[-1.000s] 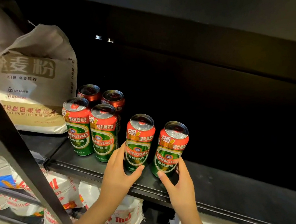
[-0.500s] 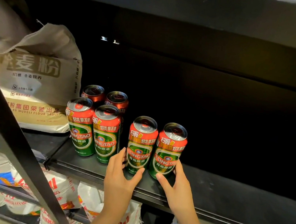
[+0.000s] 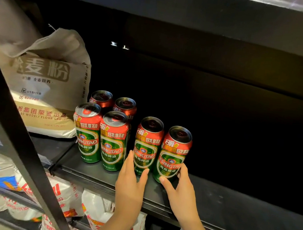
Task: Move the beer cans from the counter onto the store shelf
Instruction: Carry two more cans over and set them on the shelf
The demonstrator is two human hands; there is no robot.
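Observation:
Several red-and-green Tsingtao beer cans stand upright on the black store shelf (image 3: 230, 211). A group of cans (image 3: 110, 140) stands two deep at the left. Just right of them stand two more cans side by side. My left hand (image 3: 131, 182) grips the base of the left can (image 3: 147, 143), thumb on its right side and fingers on its left. My right hand (image 3: 180, 190) grips the base of the right can (image 3: 174, 153), thumb in front and fingers behind it. Both cans rest on the shelf.
A beige flour sack (image 3: 47, 83) stands left of the cans. A black diagonal brace (image 3: 17, 140) crosses the lower left. White printed bags (image 3: 67, 200) fill the shelf below. The shelf runs bare to the right under the black upper shelf (image 3: 183, 1).
Both hands have slid the two cans a little further back on the shelf and closer together. The camera has moved closer.

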